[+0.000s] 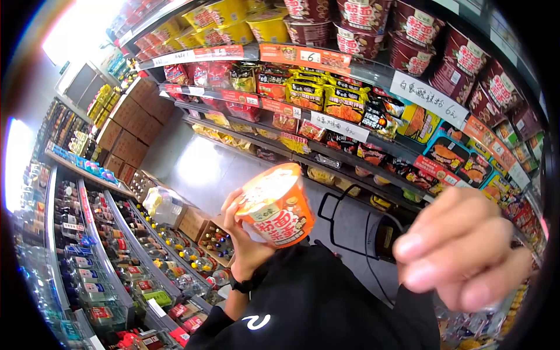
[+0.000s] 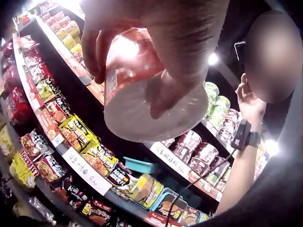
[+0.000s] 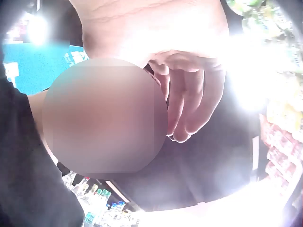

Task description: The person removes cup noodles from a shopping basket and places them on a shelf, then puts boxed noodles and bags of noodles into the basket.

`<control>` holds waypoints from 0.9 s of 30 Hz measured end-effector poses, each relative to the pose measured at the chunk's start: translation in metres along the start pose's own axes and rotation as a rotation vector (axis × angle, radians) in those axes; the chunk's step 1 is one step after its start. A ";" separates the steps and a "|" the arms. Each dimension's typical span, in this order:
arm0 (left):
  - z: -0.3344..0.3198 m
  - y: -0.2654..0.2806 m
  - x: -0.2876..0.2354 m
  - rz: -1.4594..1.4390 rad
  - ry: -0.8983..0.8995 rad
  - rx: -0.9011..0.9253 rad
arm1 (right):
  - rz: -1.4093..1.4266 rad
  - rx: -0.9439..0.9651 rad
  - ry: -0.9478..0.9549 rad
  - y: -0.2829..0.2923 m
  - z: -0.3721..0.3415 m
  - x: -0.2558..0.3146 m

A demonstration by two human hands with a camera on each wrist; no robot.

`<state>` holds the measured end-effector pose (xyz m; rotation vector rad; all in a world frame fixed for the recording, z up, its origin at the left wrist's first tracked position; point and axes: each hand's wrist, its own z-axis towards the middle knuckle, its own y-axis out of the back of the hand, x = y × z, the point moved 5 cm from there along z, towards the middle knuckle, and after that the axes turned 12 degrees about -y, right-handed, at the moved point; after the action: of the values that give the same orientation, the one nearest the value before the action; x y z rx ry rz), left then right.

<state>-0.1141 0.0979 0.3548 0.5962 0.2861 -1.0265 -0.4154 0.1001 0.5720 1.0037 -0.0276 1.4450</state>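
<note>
My left hand (image 1: 249, 249) holds an orange instant noodle cup (image 1: 282, 217), its fingers and thumb around the side and base. The cup is tilted, with its shiny lid facing up and its printed side toward the head camera. In the left wrist view the white base of the cup (image 2: 137, 116) shows, and the thumb presses on it. My right hand (image 1: 461, 251) is raised close to the head camera with nothing in its grasp. Its fingers (image 3: 187, 101) are loosely bent beside the blurred face in the right wrist view.
Shelves of bagged noodles (image 1: 347, 104), maroon noodle cups (image 1: 417, 26) and yellow cups (image 1: 268, 26) curve along the far side. Bottle racks (image 1: 93, 274) run along the left, near stacked cartons (image 1: 125, 131). A black-framed object (image 1: 382, 236) stands on the floor below the shelves.
</note>
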 end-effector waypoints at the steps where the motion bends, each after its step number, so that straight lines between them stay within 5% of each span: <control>1: 0.002 -0.002 0.002 -0.014 0.001 0.003 | -0.065 0.023 0.017 0.002 0.006 0.009; 16: 0.040 0.052 0.070 -0.236 -0.146 0.043 | -0.426 0.023 0.128 -0.029 0.125 0.038; 21: 0.068 0.119 0.107 -0.078 -0.179 0.111 | -0.394 0.038 0.250 -0.057 0.241 0.026; 27: 0.047 0.221 0.174 0.115 -0.026 -0.028 | -0.281 0.118 0.367 -0.138 0.370 0.019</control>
<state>0.1616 0.0294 0.3804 0.5676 0.2403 -0.9177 -0.0988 -0.0717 0.7341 0.7865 0.4536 1.3600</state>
